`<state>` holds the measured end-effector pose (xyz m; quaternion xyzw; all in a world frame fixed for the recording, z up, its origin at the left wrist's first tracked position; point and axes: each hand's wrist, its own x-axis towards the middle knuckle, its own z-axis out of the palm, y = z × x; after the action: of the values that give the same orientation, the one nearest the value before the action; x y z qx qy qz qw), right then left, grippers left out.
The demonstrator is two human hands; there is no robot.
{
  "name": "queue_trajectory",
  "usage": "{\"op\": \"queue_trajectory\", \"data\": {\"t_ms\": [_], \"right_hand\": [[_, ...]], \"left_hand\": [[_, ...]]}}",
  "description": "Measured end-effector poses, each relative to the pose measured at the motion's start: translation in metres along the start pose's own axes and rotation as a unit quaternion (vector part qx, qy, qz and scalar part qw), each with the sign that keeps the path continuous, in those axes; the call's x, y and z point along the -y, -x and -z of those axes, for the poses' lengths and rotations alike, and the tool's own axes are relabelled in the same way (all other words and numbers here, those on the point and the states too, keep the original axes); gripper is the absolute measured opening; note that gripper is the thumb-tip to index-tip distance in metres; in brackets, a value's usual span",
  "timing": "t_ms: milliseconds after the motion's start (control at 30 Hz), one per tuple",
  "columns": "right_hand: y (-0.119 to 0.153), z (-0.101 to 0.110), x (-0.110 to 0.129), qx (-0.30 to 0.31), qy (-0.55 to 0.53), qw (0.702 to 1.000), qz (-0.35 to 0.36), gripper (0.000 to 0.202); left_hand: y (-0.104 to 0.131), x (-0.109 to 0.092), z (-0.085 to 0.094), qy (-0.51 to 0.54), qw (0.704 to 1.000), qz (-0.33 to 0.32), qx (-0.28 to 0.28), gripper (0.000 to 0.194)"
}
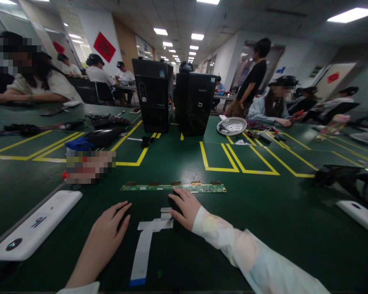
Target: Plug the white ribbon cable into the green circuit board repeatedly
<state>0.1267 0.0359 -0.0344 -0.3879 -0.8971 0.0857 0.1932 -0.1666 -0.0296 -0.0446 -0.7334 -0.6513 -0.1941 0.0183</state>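
A long narrow green circuit board (159, 188) lies crosswise on the dark green table (251, 228). Nearer to me is a folded white ribbon cable (143, 249) with a blue end. My left hand (106, 228) rests left of the cable, fingers apart, holding nothing. My right hand (185, 207) has its fingers spread; its fingertips are at the board's lower edge and its thumb is by the cable's upper end. Nothing is gripped in it.
White devices lie at the left (37, 224) and right edge (360, 216). Two black computer towers (153, 98) (194, 104) stand behind the board. A white basket (232, 125), cables and yellow tape lines are further back. Several people sit around; one stands.
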Motion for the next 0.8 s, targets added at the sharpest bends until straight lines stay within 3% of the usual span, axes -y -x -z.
{"op": "queue_trajectory", "data": {"t_ms": [233,467,800], "right_hand": [[0.015,0.023,-0.043,-0.050,0.051,0.993,0.092,0.044],[0.053,0.043,-0.097,-0.083,0.054,0.994,0.040,0.042],[0.061,0.037,-0.099,-0.039,0.083,0.995,0.034,0.049]], "left_hand": [[0.000,-0.006,0.003,0.004,1.000,0.007,-0.005,0.049],[0.001,-0.004,0.003,-0.001,1.000,-0.001,-0.007,0.050],[0.000,-0.004,0.002,-0.008,1.000,-0.006,0.000,0.050]]}}
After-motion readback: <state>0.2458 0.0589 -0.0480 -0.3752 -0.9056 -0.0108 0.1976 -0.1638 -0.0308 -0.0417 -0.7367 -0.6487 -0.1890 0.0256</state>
